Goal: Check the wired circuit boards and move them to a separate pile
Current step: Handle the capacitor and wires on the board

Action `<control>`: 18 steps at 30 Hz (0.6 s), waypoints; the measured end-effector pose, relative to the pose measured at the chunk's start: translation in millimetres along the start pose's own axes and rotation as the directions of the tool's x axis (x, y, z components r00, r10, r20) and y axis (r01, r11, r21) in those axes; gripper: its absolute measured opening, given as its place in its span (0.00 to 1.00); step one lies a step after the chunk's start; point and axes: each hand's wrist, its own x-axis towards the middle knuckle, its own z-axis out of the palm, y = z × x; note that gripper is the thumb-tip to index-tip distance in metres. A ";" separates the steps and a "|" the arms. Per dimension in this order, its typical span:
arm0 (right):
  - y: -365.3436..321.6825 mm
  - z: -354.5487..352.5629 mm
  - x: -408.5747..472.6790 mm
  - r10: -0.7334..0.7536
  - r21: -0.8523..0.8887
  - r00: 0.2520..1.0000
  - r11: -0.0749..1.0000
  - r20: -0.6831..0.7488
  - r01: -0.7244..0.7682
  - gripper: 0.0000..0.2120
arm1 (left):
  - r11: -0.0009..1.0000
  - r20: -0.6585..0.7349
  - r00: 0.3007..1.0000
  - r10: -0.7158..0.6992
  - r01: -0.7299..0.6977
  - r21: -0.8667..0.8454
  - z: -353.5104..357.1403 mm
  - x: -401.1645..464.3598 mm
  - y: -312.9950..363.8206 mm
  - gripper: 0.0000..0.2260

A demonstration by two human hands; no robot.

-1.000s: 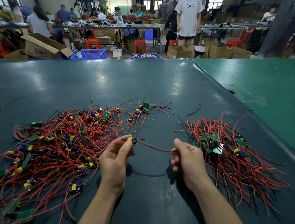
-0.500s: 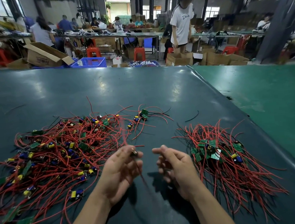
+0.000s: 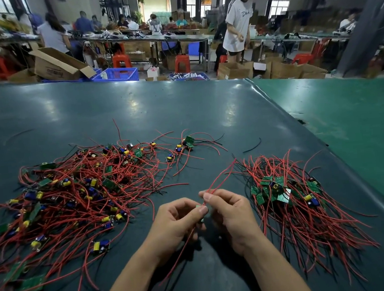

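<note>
Table (image 3: 182,104): dark green, broad. Unchecked pile (image 3: 75,197): large tangle of red-wired boards, on the left. Checked pile (image 3: 290,197): smaller, on the right, boards clustered at its middle. Left hand (image 3: 177,225) and right hand (image 3: 232,213): a second ago spread apart along a stretched wire, now drawn together, both pinching one small circuit board (image 3: 201,210) between the piles; right fingertips also grip its red leads (image 3: 221,177). Judgement: inspection under way, transfer rightward still pending.

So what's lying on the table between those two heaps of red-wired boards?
Head view: only both hands, left and right, holding one small green circuit board; otherwise bare table.
</note>
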 end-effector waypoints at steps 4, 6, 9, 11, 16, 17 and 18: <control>0.0 -0.3 2.2 -0.013 0.023 1.000 1.000 -0.010 0.014 0.08 | 1.000 0.013 1.000 0.008 -0.008 0.012 -0.7 -1.7 -2.5 0.07; -2.6 -4.3 3.2 -0.013 0.004 1.000 1.000 -0.006 0.013 0.06 | 1.000 0.023 1.000 0.006 -0.006 0.013 -1.3 -3.1 -3.1 0.06; -6.8 -8.5 -0.6 0.057 -0.047 0.988 0.998 0.147 -0.050 0.10 | 1.000 0.035 0.999 0.021 -0.021 0.006 -2.0 -4.9 -1.4 0.08; -6.2 -9.2 -3.0 0.086 -0.065 0.970 0.995 0.230 -0.072 0.13 | 1.000 0.057 0.998 0.027 -0.027 0.008 -2.9 -5.6 -0.5 0.09; -5.4 -10.9 1.9 -0.045 -0.114 0.998 0.992 0.040 0.049 0.10 | 0.997 0.081 0.995 0.055 -0.059 0.051 -2.9 -5.2 -1.3 0.08; -4.6 -11.1 3.5 -0.069 -0.090 0.998 0.994 -0.005 0.068 0.09 | 0.996 0.080 0.995 0.065 -0.069 0.054 -2.3 -4.9 -1.4 0.08; -3.9 -11.4 4.3 -0.086 -0.055 0.995 0.995 -0.041 0.084 0.09 | 0.995 0.085 0.994 0.075 -0.080 0.063 -1.7 -5.2 -1.1 0.09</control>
